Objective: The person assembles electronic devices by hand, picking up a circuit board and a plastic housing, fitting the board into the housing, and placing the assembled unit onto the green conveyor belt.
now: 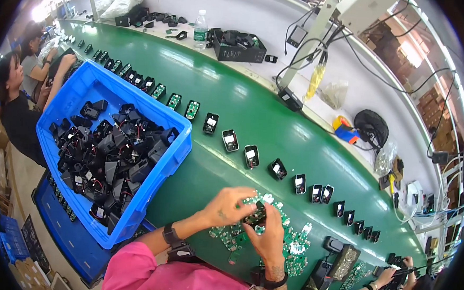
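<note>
Both my hands meet over the green work surface, around a small black housing [260,215] with a green circuit board at its open side. My left hand [227,207] is closed, with thumb and fingers at the board's edge. From the other side my right hand [269,235] wraps its fingers round the housing. Their grip partly hides the piece. Below and around them spreads a loose heap of green circuit boards [296,249]. To the left stands a blue crate [181,147] filled with black housings [112,148] that have thin wires.
A long row of open black housings [230,140] lines the green belt [194,73]; those farther left hold green boards. At right lie a black device [320,275] and a co-worker's hands [386,276]. Across the belt are a water bottle [200,30] and a black bin [240,53].
</note>
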### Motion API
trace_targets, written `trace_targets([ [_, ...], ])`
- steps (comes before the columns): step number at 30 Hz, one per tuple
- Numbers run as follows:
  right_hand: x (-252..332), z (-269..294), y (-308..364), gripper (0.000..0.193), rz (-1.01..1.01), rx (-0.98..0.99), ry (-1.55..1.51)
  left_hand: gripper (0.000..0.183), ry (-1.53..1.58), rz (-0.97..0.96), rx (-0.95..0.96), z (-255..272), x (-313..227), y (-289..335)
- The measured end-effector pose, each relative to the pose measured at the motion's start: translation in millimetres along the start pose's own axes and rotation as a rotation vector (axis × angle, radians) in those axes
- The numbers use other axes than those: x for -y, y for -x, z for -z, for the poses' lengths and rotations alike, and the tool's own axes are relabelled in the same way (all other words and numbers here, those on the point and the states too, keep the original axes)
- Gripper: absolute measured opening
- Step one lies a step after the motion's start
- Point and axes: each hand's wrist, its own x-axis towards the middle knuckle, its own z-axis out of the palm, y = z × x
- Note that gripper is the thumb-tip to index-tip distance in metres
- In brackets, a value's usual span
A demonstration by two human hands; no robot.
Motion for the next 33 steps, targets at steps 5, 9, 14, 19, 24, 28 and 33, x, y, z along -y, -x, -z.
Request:
trace_targets([
  [5, -8.6, 8.6, -21.2, 0.082, -0.14, -0.115, -0.046, 0.078, -0.726, 0.143, -0.641, 43.4, 52.8, -66.0],
  [9, -0.3, 6.2, -60.0, 0.079, -0.091, -0.107, -0.139, 0.084, -0.713, 0.337, -0.48, 59.0, 91.6, -92.4],
  [14, -16.9, -20.4, -132.8, 0.074, 0.103, 0.052, 0.084, 0.087, -0.574, 0.15, -0.59, 56.1, 75.6, -35.1],
  [19, -20.8, -75.8, -202.4, 0.074, 0.232, 0.107, 0.36, 0.087, -0.39, 0.219, -0.58, 32.5, 42.1, 62.2],
  [24, -43.9, -107.8, -218.6, 0.08, 0.183, 0.219, 0.476, 0.086, -0.408, 0.169, -0.565, 21.1, 50.4, 124.0],
  [28, -30.2, -88.4, -202.4, 0.093, 0.154, 0.267, 0.399, 0.087, -0.344, 0.145, -0.604, 20.2, 61.2, 146.5],
  [33, -66.4, -69.0, -191.1, 0.091, 0.157, 0.472, 0.588, 0.086, -0.185, 0.149, -0.667, 24.2, 58.1, 134.6],
])
